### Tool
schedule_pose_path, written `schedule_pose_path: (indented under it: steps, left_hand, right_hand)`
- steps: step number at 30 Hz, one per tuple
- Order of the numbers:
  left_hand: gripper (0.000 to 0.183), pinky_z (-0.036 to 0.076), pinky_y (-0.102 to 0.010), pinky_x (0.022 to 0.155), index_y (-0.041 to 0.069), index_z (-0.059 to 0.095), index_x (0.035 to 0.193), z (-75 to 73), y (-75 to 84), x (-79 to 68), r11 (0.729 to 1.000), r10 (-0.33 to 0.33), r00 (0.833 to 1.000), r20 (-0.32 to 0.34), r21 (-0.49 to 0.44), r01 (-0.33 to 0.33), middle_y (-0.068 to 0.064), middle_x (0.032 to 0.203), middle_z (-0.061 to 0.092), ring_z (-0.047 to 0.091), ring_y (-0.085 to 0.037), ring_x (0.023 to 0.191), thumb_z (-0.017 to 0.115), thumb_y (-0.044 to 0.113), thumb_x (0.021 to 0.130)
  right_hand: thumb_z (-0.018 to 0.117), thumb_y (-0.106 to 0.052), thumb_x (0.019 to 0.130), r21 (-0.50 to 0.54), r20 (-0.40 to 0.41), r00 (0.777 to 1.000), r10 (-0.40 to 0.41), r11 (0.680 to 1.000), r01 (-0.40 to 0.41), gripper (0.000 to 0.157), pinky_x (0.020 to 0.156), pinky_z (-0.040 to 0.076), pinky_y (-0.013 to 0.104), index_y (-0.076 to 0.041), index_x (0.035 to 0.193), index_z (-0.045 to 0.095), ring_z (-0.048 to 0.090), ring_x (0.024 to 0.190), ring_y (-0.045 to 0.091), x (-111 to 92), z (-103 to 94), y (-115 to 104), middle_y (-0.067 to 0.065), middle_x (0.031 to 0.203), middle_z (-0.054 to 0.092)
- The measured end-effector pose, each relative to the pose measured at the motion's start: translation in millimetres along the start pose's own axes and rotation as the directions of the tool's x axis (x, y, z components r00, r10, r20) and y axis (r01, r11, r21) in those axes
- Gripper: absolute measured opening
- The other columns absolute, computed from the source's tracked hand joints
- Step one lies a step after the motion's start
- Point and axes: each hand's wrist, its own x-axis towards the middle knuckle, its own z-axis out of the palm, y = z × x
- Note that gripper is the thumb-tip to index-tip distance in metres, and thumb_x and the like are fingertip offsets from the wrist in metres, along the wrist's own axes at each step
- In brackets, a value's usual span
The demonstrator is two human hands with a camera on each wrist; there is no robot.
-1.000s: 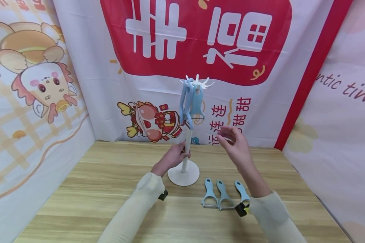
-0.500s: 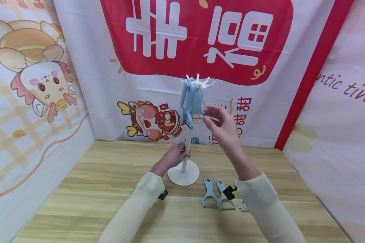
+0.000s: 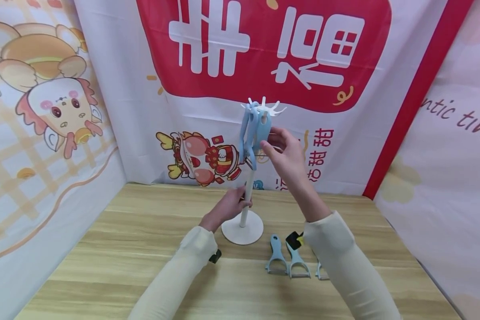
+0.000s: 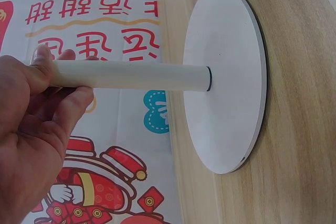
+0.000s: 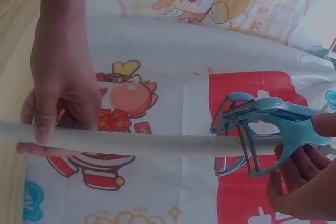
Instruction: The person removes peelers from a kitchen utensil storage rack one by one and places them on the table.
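A white stand with a round base (image 3: 242, 233) and a ring of prongs (image 3: 264, 106) on top stands on the table. My left hand (image 3: 229, 206) grips its pole (image 4: 131, 75) low down, thumb on one side and fingers on the other. Several light blue Y-shaped peelers (image 5: 262, 106) hang from the prongs by their handle holes. My right hand (image 3: 286, 153) pinches the handle of the nearest hanging peeler (image 3: 262, 133) between thumb and fingers. In the right wrist view the blades of the hanging peelers overlap around the pole.
On the wooden table (image 3: 144, 249), right of the base, lie a blue peeler (image 3: 276, 251), a second peeler (image 3: 299, 266) beside it, and a third peeler (image 3: 322, 272) partly behind the right sleeve. A printed cloth (image 3: 144, 146) hangs close behind the stand.
My right hand has moved left from beside the stand to a hanging peeler and now pinches its handle, which has turned slightly. The left hand keeps its grip on the pole.
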Motion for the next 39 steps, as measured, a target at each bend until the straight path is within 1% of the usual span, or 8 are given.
schedule_pose_path:
  steps: [4, 8, 12, 18, 23, 30, 36, 39]
  left_hand:
    - [0.019, 0.057, -0.046, 0.097, 0.003, 0.058, 0.115, 0.3, 1.2, -0.4, 1.000, 0.000, 1.000, 0.003, 0.002, 0.000, -0.007, 0.100, 0.067, 0.069, -0.024, 0.103, 0.062, 0.011, 0.098]
    - [0.017, 0.058, -0.045, 0.096, 0.003, 0.058, 0.113, 0.9, 1.0, -0.5, 1.000, 0.006, 1.000, -0.003, 0.000, -0.006, -0.007, 0.099, 0.067, 0.069, -0.023, 0.102, 0.062, 0.009, 0.098]
    - [0.015, 0.058, -0.044, 0.096, 0.004, 0.058, 0.111, 1.3, 1.0, 0.0, 1.000, 0.006, 1.000, -0.003, -0.007, -0.006, -0.007, 0.099, 0.068, 0.070, -0.023, 0.100, 0.062, 0.009, 0.098]
    - [0.012, 0.058, -0.044, 0.095, 0.005, 0.059, 0.109, 2.2, 0.3, 1.5, 1.000, -0.007, 1.000, -0.006, -0.011, 0.007, -0.007, 0.098, 0.068, 0.070, -0.022, 0.100, 0.062, 0.009, 0.098]
    - [0.010, 0.059, -0.045, 0.094, 0.007, 0.059, 0.106, 2.9, -0.3, 1.9, 1.000, -0.013, 1.000, -0.010, -0.011, 0.012, -0.006, 0.097, 0.068, 0.070, -0.022, 0.099, 0.063, 0.010, 0.098]
    - [0.009, 0.058, -0.045, 0.095, 0.007, 0.060, 0.105, 3.2, -0.3, 1.2, 1.000, -0.012, 1.000, -0.017, -0.011, 0.012, -0.006, 0.097, 0.069, 0.069, -0.022, 0.100, 0.063, 0.010, 0.098]
    - [0.010, 0.058, -0.046, 0.096, 0.008, 0.060, 0.105, 3.1, -0.3, 0.8, 1.000, -0.009, 1.000, -0.024, 0.004, 0.009, -0.005, 0.097, 0.069, 0.069, -0.022, 0.099, 0.064, 0.012, 0.097]
    - [0.009, 0.057, -0.047, 0.096, 0.008, 0.060, 0.105, 3.4, -0.7, 1.1, 1.000, -0.008, 1.000, -0.026, 0.015, 0.008, -0.004, 0.096, 0.069, 0.069, -0.021, 0.098, 0.064, 0.013, 0.098]
  right_hand:
    - [0.066, -0.020, 0.097, 0.004, 0.021, 0.999, 0.041, 0.999, -0.041, 0.040, 0.105, 0.053, 0.035, -0.009, 0.134, 0.058, 0.066, 0.114, 0.020, 4.6, 0.9, -0.5, 0.009, 0.127, 0.066]
    - [0.063, -0.017, 0.098, -0.002, 0.040, 0.998, 0.056, 0.998, -0.056, 0.031, 0.099, 0.056, 0.036, -0.005, 0.127, 0.062, 0.065, 0.105, 0.022, 6.5, 0.3, -0.5, 0.013, 0.120, 0.067]
    - [0.062, -0.015, 0.099, -0.014, 0.042, 0.998, 0.054, 0.998, -0.053, 0.026, 0.094, 0.057, 0.034, -0.004, 0.123, 0.063, 0.064, 0.100, 0.021, 5.6, -0.7, -2.4, 0.013, 0.116, 0.067]
    - [0.061, -0.012, 0.099, -0.018, 0.038, 0.999, 0.022, 1.000, -0.021, 0.026, 0.092, 0.058, 0.030, -0.003, 0.123, 0.062, 0.064, 0.098, 0.021, 3.7, -2.8, -6.5, 0.014, 0.115, 0.066]
    - [0.061, -0.012, 0.099, -0.015, 0.038, 0.999, 0.003, 1.000, -0.003, 0.026, 0.092, 0.058, 0.030, -0.002, 0.123, 0.062, 0.064, 0.098, 0.020, 3.2, -5.2, -10.5, 0.014, 0.115, 0.066]
    - [0.061, -0.011, 0.098, -0.007, 0.041, 0.999, -0.012, 1.000, 0.013, 0.029, 0.095, 0.058, 0.034, -0.002, 0.126, 0.062, 0.064, 0.101, 0.021, 1.2, -7.0, -16.9, 0.014, 0.118, 0.066]
    - [0.061, -0.009, 0.098, 0.013, 0.047, 0.998, -0.030, 0.999, 0.030, 0.028, 0.093, 0.058, 0.030, 0.000, 0.125, 0.062, 0.065, 0.099, 0.022, -2.1, -9.7, -20.8, 0.015, 0.116, 0.067]
    - [0.061, -0.009, 0.098, 0.019, 0.046, 0.999, -0.026, 1.000, 0.025, 0.027, 0.092, 0.058, 0.028, 0.000, 0.124, 0.062, 0.065, 0.099, 0.021, -4.0, -11.6, -22.2, 0.016, 0.116, 0.066]
